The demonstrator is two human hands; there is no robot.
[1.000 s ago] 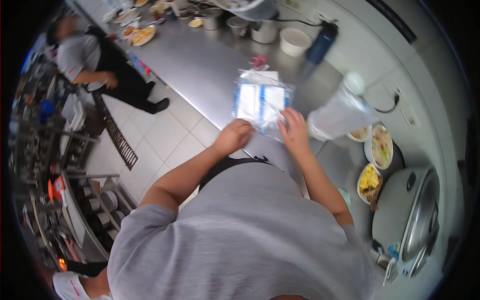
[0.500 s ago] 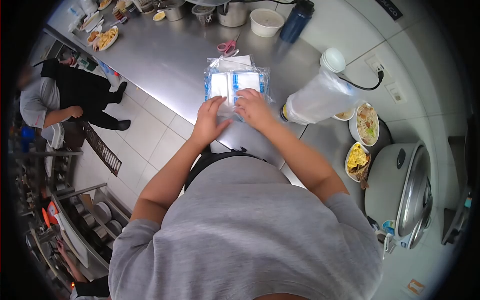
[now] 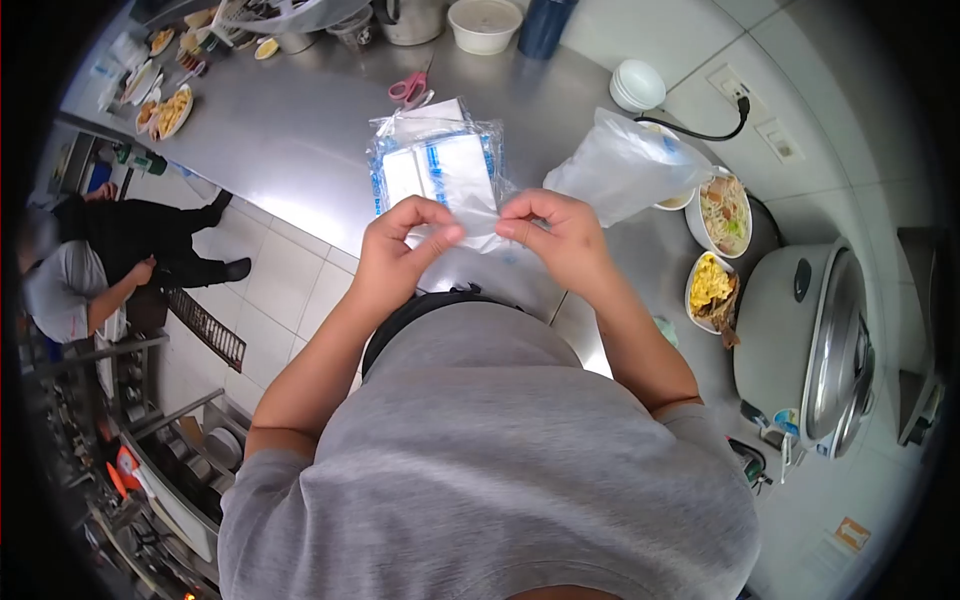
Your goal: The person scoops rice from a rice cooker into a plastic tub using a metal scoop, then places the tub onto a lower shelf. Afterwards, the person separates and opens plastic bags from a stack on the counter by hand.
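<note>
My left hand (image 3: 402, 248) and my right hand (image 3: 562, 236) are both closed in a pinch on a thin translucent plastic bag (image 3: 477, 222), which stretches between them near the counter's front edge. Directly beyond it lies a stack of packets (image 3: 408, 172), white inside clear wrappers with blue print. Pink-handled scissors (image 3: 409, 90) rest just past the stack. To the right of my right hand, a filled white plastic bag (image 3: 625, 170) stands on the steel counter; what is inside it is hidden.
Food bowls (image 3: 722, 215) and a plate of yellow food (image 3: 710, 285) sit at the right beside a large rice cooker (image 3: 800, 340). Small white bowls (image 3: 638, 85), a white tub (image 3: 484, 25) and a blue bottle (image 3: 546, 25) line the wall. A co-worker (image 3: 110, 245) stands at the left.
My hands have gone from lying over the packets to pinching the thin plastic bag, drawn nearer to my body. The view has shifted slightly.
</note>
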